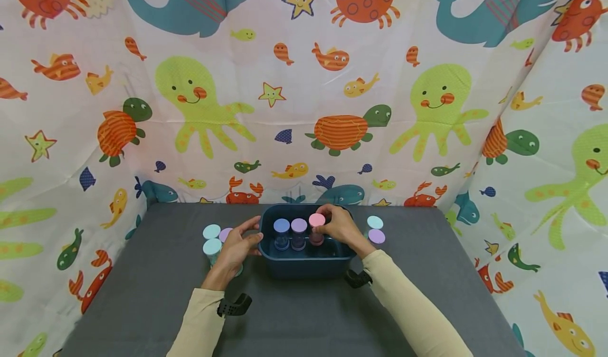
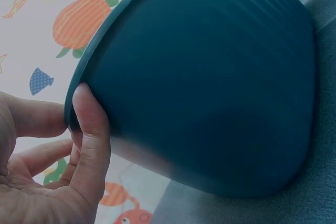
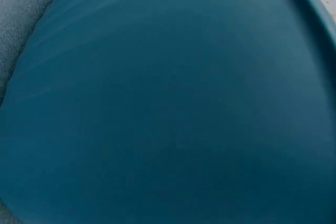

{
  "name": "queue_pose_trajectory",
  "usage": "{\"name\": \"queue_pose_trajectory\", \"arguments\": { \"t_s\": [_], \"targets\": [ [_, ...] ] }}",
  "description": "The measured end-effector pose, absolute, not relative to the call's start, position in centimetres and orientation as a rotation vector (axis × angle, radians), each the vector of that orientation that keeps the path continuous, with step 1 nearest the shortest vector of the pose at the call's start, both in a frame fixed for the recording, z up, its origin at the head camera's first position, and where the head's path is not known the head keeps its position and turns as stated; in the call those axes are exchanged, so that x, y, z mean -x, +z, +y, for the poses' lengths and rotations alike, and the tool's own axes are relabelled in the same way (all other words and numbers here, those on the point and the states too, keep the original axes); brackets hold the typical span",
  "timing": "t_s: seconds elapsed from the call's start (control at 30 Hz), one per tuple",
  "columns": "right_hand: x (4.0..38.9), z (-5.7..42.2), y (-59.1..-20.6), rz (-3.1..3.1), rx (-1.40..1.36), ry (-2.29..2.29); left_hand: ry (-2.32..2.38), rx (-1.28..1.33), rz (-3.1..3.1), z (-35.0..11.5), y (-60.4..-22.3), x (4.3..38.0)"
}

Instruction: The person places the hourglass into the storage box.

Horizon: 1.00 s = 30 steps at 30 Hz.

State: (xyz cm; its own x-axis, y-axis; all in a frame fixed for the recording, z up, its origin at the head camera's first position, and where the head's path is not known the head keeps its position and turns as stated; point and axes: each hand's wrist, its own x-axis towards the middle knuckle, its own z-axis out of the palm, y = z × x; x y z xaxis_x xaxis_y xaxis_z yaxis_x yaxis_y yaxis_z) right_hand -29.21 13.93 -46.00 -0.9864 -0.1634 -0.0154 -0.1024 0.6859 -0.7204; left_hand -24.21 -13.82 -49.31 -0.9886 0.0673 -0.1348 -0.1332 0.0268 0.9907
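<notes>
Cream sleeves [image 1: 413,307]: closest to head cam, reaching in from the bottom edge; black wristband [image 1: 235,305] at left wrist, another at right.
Left hand [image 1: 238,247]: thumb and finger pinching the rim at the bin's left end; left wrist view confirms, thumb on outer wall.
Right hand [image 1: 338,224]: over the bin, fingers around the pink-lidded jar, narrow grip. Right wrist view shows mostly bin wall, no fingers.
Pink-lidded jar [image 1: 316,220]: inside bin, roughly upright, right of the other two; can't tell if its base touches the floor.
Bin [image 1: 309,268]: dark blue, on grey table [image 1: 294,320]. Also holds blue-lidded jar [image 1: 281,226] and lavender-lidded jar [image 1: 298,226], both upright, side by side.
Left cluster: aqua-lidded jars [image 1: 212,247] and a purple-lidded jar [image 1: 225,234], partly behind left hand.
Right pair: aqua lid [image 1: 374,222], lavender lid [image 1: 377,236], near bin.
Backdrop [image 1: 304,35]: sea-animal print.
</notes>
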Motion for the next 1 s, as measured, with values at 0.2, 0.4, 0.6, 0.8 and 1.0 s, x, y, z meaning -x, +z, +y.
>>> {"name": "queue_pose_trajectory", "arguments": {
  "t_s": [0.2,0.4,0.6,0.8,1.0],
  "targets": [
    [29.7,13.8,-46.5,2.809,0.208,-1.127,2.096,0.072,2.146,-13.8,-49.3,24.2],
    [30.1,13.6,-47.0,2.79,0.187,-1.072,2.1,0.071,2.139,-13.7,-49.3,24.3],
    [30.2,13.4,-47.0,2.782,0.206,-1.033,2.097,0.081,2.141,-13.8,-49.4,24.2],
    [30.2,13.3,-46.9,2.796,0.219,-1.022,2.102,0.075,2.13,-13.8,-49.4,24.1],
    [30.2,13.2,-47.0,2.817,0.218,-1.003,2.106,0.066,2.128,-13.8,-49.3,24.1]
  ]
}}
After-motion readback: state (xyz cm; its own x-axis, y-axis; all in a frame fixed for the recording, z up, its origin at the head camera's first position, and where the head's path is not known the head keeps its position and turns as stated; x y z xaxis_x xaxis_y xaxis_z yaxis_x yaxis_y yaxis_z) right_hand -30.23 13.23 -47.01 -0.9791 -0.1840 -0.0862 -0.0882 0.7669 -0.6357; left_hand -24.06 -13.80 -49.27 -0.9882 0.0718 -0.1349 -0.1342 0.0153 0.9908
